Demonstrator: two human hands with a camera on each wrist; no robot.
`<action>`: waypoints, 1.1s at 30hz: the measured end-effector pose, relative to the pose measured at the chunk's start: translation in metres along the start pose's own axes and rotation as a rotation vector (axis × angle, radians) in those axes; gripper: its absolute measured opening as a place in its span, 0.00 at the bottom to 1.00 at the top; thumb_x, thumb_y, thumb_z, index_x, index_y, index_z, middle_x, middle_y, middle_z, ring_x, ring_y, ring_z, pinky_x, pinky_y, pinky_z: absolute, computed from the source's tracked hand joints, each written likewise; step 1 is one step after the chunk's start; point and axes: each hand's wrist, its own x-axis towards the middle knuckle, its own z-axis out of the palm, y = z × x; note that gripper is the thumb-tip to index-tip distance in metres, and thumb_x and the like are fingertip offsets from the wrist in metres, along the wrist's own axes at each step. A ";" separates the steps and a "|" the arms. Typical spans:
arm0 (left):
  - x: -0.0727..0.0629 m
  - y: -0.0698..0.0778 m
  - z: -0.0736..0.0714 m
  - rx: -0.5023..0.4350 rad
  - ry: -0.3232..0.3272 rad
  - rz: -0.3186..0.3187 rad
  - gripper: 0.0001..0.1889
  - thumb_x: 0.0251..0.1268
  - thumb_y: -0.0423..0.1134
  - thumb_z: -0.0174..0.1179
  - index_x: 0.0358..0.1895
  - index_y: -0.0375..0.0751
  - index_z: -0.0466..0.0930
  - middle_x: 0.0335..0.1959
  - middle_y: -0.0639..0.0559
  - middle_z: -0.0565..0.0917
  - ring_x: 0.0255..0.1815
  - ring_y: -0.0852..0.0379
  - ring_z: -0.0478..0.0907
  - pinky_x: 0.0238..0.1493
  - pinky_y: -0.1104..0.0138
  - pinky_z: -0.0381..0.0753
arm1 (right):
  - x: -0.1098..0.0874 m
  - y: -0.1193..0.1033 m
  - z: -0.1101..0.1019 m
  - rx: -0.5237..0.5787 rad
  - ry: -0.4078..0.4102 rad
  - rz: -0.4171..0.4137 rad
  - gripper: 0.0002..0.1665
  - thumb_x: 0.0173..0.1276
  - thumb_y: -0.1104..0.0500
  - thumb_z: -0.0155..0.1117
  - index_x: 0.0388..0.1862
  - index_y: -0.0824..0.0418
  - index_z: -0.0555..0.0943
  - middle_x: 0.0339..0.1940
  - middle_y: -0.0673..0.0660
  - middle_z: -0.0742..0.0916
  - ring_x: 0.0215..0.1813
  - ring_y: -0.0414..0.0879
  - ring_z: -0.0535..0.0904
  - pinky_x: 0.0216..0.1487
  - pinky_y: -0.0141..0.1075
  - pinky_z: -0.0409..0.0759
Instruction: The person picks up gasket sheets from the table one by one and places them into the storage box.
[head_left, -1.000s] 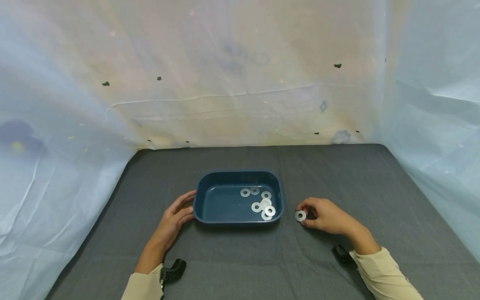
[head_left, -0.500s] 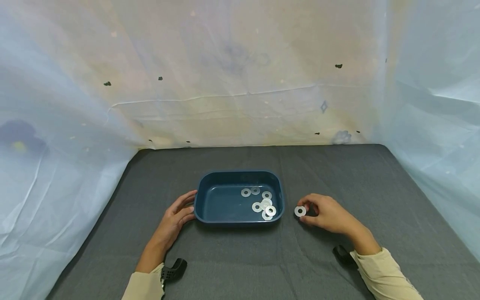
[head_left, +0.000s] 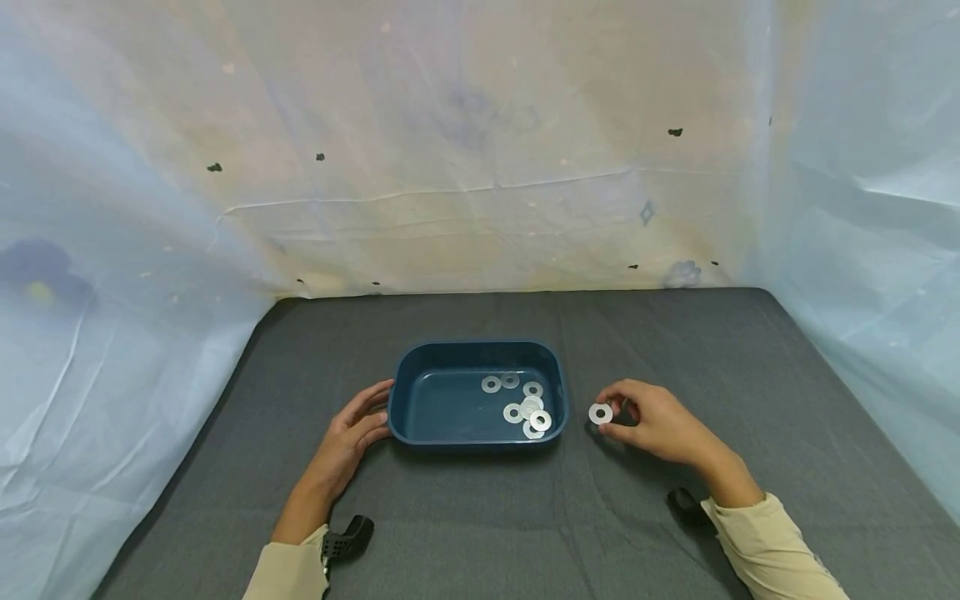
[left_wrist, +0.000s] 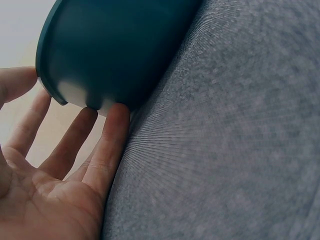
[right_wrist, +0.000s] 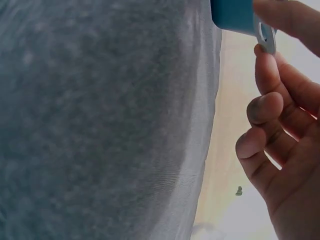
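Observation:
A flat metal washer (head_left: 592,415) is pinched between the thumb and fingertips of my right hand (head_left: 660,423), raised off the table to the right of the tub. In the right wrist view this washer (right_wrist: 271,45) is seen nearly edge-on, and the other fingers are bent away from it. My left hand (head_left: 347,437) rests against the left side of the dark blue tub (head_left: 442,437). Its extended fingertips touch the tub wall (left_wrist: 120,55) in the left wrist view. Several washers (head_left: 491,390) lie inside the tub, mostly toward its right end, some overlapping.
A grey cloth covers the table (head_left: 465,533). Pale patterned sheeting (head_left: 480,233) hangs behind the table and along both sides. A black band (head_left: 348,540) is on the left wrist, another black piece (head_left: 686,507) at the right.
My right hand has lifted the washer slightly up off the cloth, turning it flatter toward the head view. The left hand and the tub stay where they were.

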 end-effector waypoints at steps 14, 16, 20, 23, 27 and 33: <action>0.000 0.000 0.000 0.010 0.007 -0.003 0.28 0.78 0.39 0.52 0.76 0.43 0.60 0.74 0.38 0.64 0.62 0.65 0.75 0.55 0.69 0.81 | 0.002 -0.006 -0.006 0.003 0.060 0.020 0.20 0.57 0.54 0.78 0.48 0.50 0.83 0.33 0.45 0.80 0.30 0.38 0.70 0.31 0.29 0.67; -0.001 0.000 0.000 0.018 0.011 -0.004 0.28 0.78 0.40 0.52 0.76 0.43 0.60 0.74 0.38 0.64 0.62 0.65 0.76 0.55 0.69 0.81 | 0.003 -0.008 -0.007 0.001 0.066 0.015 0.20 0.58 0.54 0.78 0.48 0.50 0.83 0.33 0.45 0.80 0.31 0.39 0.70 0.31 0.29 0.67; -0.001 0.000 0.000 0.023 0.016 -0.008 0.28 0.77 0.40 0.52 0.76 0.44 0.60 0.74 0.38 0.64 0.62 0.65 0.76 0.55 0.70 0.81 | 0.004 -0.010 -0.008 0.000 0.080 0.002 0.19 0.59 0.52 0.77 0.48 0.49 0.83 0.33 0.44 0.79 0.31 0.39 0.70 0.32 0.30 0.67; -0.001 0.000 0.000 0.022 0.016 -0.010 0.28 0.77 0.41 0.53 0.76 0.44 0.60 0.74 0.38 0.64 0.62 0.65 0.76 0.55 0.70 0.81 | 0.005 -0.012 -0.010 -0.002 0.091 -0.009 0.19 0.59 0.52 0.77 0.48 0.50 0.83 0.33 0.44 0.79 0.32 0.38 0.70 0.33 0.30 0.67; -0.001 0.000 0.000 0.019 0.017 -0.010 0.28 0.77 0.41 0.53 0.76 0.44 0.60 0.74 0.38 0.64 0.63 0.64 0.75 0.55 0.70 0.81 | 0.005 -0.013 -0.012 -0.015 0.100 -0.017 0.18 0.60 0.52 0.76 0.48 0.50 0.83 0.34 0.47 0.80 0.32 0.38 0.70 0.34 0.30 0.68; 0.000 0.000 0.000 0.016 0.013 -0.010 0.28 0.77 0.41 0.52 0.76 0.44 0.60 0.73 0.38 0.64 0.63 0.64 0.76 0.55 0.70 0.81 | 0.007 -0.017 -0.016 -0.010 0.114 -0.018 0.18 0.60 0.53 0.76 0.49 0.51 0.83 0.34 0.47 0.80 0.33 0.37 0.69 0.34 0.30 0.68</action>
